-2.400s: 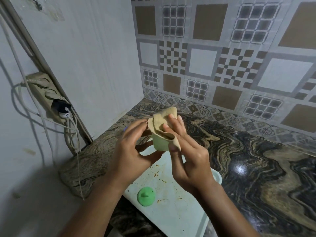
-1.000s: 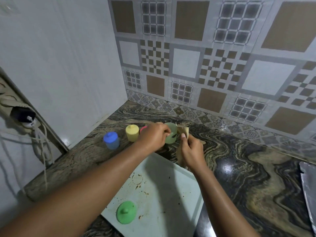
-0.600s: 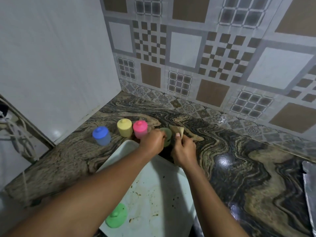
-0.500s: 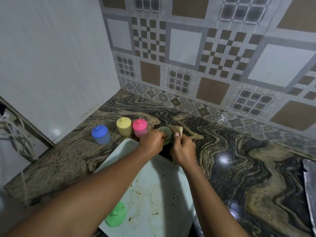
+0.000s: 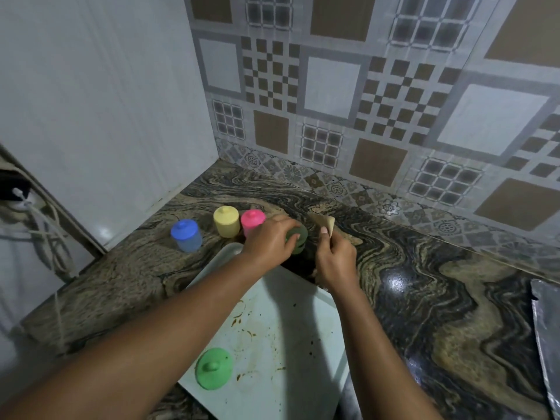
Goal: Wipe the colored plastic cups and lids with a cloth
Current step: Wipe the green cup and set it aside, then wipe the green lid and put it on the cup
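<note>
**Half-hidden green cup (image 5: 298,237)**

The left hand (image 5: 269,241) curls round the green cup on the desk (image 5: 424,268), beside the pink cup (image 5: 253,221). The right hand (image 5: 335,259) pinches the cloth (image 5: 325,222), only a corner showing. The green lid (image 5: 213,368) lies on the tray (image 5: 288,344).

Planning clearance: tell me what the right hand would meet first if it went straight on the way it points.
Past the beige cloth it pinches, the right hand likely meets only bare marbled countertop, then the patterned tile wall; depth is unclear.
</note>
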